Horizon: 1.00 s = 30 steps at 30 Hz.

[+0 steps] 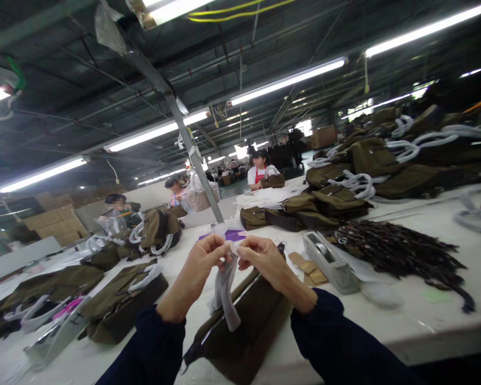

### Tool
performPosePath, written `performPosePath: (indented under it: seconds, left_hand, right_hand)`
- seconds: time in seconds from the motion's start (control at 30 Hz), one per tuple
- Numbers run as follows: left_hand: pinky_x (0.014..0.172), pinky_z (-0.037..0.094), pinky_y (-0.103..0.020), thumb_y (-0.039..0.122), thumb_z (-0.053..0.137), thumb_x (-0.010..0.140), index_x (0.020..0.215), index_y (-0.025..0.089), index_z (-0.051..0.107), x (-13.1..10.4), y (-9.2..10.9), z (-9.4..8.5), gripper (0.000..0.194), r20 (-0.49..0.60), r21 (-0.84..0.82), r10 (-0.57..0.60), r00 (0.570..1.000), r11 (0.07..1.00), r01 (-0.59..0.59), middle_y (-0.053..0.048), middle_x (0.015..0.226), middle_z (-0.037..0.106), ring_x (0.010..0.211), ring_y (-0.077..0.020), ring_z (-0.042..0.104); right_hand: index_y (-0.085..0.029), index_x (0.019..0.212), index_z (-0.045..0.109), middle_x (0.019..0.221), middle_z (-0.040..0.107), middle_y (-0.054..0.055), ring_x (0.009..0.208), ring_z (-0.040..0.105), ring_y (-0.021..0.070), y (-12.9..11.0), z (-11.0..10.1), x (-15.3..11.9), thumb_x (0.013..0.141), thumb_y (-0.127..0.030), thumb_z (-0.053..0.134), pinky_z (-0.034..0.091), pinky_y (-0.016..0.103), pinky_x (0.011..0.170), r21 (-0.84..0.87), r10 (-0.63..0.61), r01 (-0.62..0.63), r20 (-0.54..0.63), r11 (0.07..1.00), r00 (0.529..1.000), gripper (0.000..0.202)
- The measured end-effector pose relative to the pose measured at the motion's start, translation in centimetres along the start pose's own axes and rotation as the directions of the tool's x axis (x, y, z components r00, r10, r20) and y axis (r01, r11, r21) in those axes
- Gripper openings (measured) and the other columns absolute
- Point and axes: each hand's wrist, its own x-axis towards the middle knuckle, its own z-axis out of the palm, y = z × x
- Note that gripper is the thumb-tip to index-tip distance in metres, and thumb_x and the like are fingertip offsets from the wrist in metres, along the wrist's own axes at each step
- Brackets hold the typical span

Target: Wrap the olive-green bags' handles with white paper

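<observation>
- Head view: white-sleeved handle [227, 302] stands up from the olive bag [246, 350], its two limbs dropping from the fingertips toward the bag's top; white wrap [233, 247] bunched at the handle's upper end.
- Key relation: the wrap lies directly between the two sets of fingertips, above the bag. Handle's long axis runs roughly upright, across the bag's own axis, which slants from near left to far right. Neither hand is clearly nearer; they meet at the wrap.
- Left hand [196, 270]: thumb and forefinger pinched together on the wrap, from the left.
- Right hand [268, 263]: thumb and forefinger clamped on the same wrap, from the right — exact contact too small to resolve.
- Just beyond the bag: purple sheet [236, 235].
- Right of the bag: brown card pieces [309, 268], then a tape dispenser [339, 270]; farther right, a heap of dark straps [396, 248].
- Left of the bag: another olive bag with a pale handle, lying on the white table [385, 326].
- Beyond the bag, to the right: piled bags [369, 158], many handles white.
- Farther beyond the bag: a person in a red apron [260, 175] — holding something brown, details unclear.
</observation>
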Motion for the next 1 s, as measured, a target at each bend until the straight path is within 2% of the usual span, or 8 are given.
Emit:
performPosePath:
  seconds: [0.27,0.4,0.53,0.6,0.67,0.73,0.87,1.0]
  left_hand:
    - [0.052,0.044,-0.021,0.042,0.072,0.079,0.08,0.015,0.058,0.0,0.1,0.3,0.031,-0.035,0.102,0.066,0.997,0.993,-0.062,0.001,0.068,0.06,0.063,-0.0131,0.057]
    - [0.051,0.044,-0.021,0.046,0.068,0.083,0.086,0.016,0.059,0.0,0.0,0.0,0.032,-0.015,-0.029,0.02,1.0,0.999,-0.021,0.001,0.072,0.058,0.062,-0.0116,0.056]
    - [0.049,0.041,-0.018,0.036,0.075,0.078,0.09,0.016,0.058,0.1,-0.4,-0.3,0.029,0.004,-0.105,0.0,1.0,0.995,0.001,0.003,0.072,0.057,0.057,-0.0077,0.051]
    - [0.047,0.039,-0.017,0.033,0.076,0.076,0.088,0.016,0.057,0.2,-0.4,-0.2,0.028,-0.021,-0.111,0.004,1.0,0.994,-0.007,0.005,0.07,0.055,0.054,-0.0064,0.048]
    - [0.047,0.038,-0.017,0.031,0.076,0.076,0.086,0.017,0.055,0.1,-0.3,0.0,0.027,-0.071,-0.128,0.014,0.997,0.992,-0.023,0.006,0.069,0.053,0.053,-0.0055,0.047]
    - [0.046,0.037,-0.017,0.03,0.075,0.076,0.085,0.017,0.055,0.1,-0.2,0.3,0.026,-0.103,-0.133,0.034,0.994,0.99,-0.047,0.006,0.071,0.053,0.052,-0.0052,0.046]
    - [0.047,0.038,-0.019,0.026,0.072,0.076,0.085,0.017,0.055,0.0,0.0,0.6,0.021,-0.093,-0.09,0.106,0.99,0.989,-0.114,0.006,0.071,0.052,0.054,-0.0066,0.046]
    - [0.047,0.037,-0.018,0.022,0.072,0.074,0.081,0.018,0.054,0.0,0.4,0.3,0.019,-0.119,-0.12,0.117,0.986,0.984,-0.131,0.006,0.072,0.052,0.053,-0.0055,0.044]
  right_hand:
    - [-0.016,0.066,0.054,0.061,0.056,-0.002,0.055,0.059,0.0107,0.4,0.5,0.0,0.078,-0.034,0.063,0.054,0.023,0.056,-0.138,-0.056,0.051,-0.029,0.989,0.998,0.023]
    - [-0.016,0.068,0.054,0.062,0.054,-0.003,0.056,0.058,0.0108,0.4,0.6,0.2,0.08,-0.036,0.061,0.055,0.023,0.053,-0.165,-0.033,0.031,-0.013,0.986,0.999,0.024]
    - [-0.016,0.073,0.055,0.067,0.053,-0.002,0.061,0.058,0.0116,0.7,0.8,0.2,0.083,-0.042,0.062,0.054,0.022,0.05,-0.165,-0.046,0.051,0.03,0.985,0.998,0.028]
    - [-0.018,0.082,0.055,0.071,0.054,-0.002,0.064,0.059,0.0128,1.0,0.9,-0.1,0.083,-0.044,0.064,0.055,0.022,0.049,-0.158,-0.069,0.065,-0.018,0.985,0.997,0.028]
    - [-0.02,0.089,0.051,0.075,0.053,-0.003,0.066,0.059,0.0134,1.1,1.2,-0.4,0.083,-0.047,0.066,0.056,0.022,0.047,-0.152,-0.104,0.084,-0.128,0.985,0.986,0.032]
    - [-0.02,0.086,0.049,0.079,0.051,-0.002,0.069,0.058,0.0134,1.1,1.5,-0.7,0.082,-0.05,0.067,0.056,0.022,0.045,-0.185,-0.151,0.113,-0.202,0.976,0.968,0.035]
    - [-0.018,0.077,0.054,0.089,0.047,0.002,0.078,0.055,0.0148,0.6,2.1,-0.9,0.085,-0.049,0.062,0.056,0.02,0.044,-0.291,-0.191,0.144,-0.141,0.946,0.971,0.033]
    - [-0.017,0.078,0.058,0.095,0.046,0.003,0.083,0.055,0.0155,0.4,2.5,-0.6,0.086,-0.043,0.06,0.058,0.021,0.048,-0.234,-0.126,0.092,-0.134,0.968,0.983,0.027]
